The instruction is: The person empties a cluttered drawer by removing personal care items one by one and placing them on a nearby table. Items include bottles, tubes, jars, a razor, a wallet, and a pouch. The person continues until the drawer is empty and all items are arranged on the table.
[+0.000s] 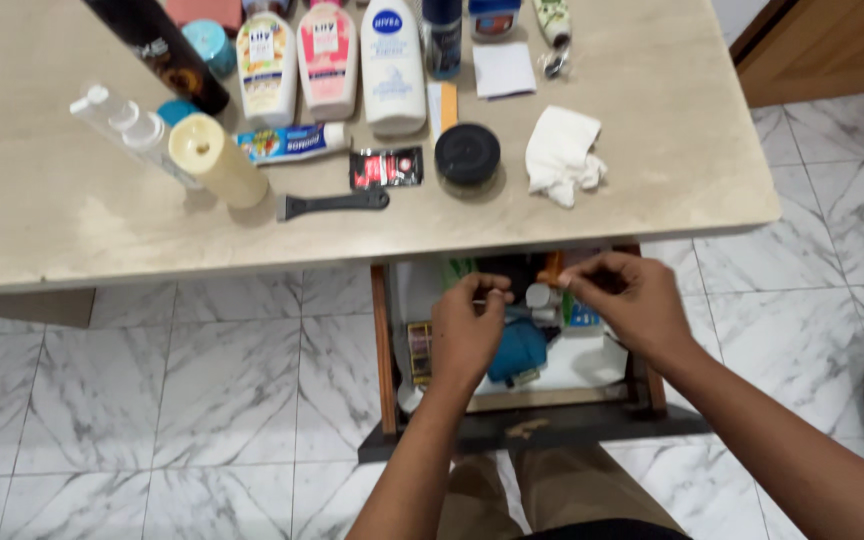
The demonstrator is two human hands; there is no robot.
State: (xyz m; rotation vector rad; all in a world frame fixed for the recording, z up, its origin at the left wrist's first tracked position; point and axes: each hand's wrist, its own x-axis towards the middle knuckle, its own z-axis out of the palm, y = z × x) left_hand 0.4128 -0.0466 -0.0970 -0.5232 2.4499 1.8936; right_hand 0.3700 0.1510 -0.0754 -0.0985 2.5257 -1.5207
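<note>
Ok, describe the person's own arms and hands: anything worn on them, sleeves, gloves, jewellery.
Both forearms are bare, with no sleeves in view. The left hand and the right hand wear no gloves. No ring, watch or bracelet shows on either. Below them, khaki-brown trousers are visible.

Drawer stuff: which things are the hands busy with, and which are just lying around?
Busy with: left hand, right hand, open drawer, blue pouch inside.

Lying around: lotion bottles, black jar, white cloth, toothpaste tube, black comb.
</note>
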